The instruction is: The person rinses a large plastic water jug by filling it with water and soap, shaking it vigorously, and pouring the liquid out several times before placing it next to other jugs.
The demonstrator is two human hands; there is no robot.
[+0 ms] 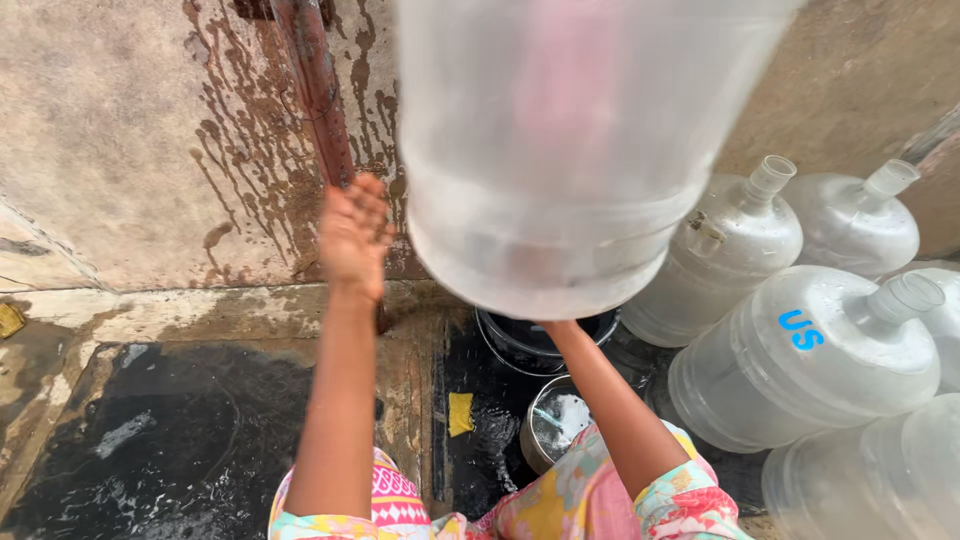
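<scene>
A large clear plastic water jug is raised in front of me and blurred, with its flat base toward the camera. My right forearm reaches up to the underside of the jug. The right hand itself is hidden behind the jug and carries it. My left hand is off the jug, lifted to its left with the palm open and fingers apart. It is close to a rusty vertical pipe on the wet wall and holds nothing.
Several empty clear jugs lie on their sides at the right. Below the raised jug stand a dark bucket and a steel pot with water. A yellow sponge lies on the wet floor.
</scene>
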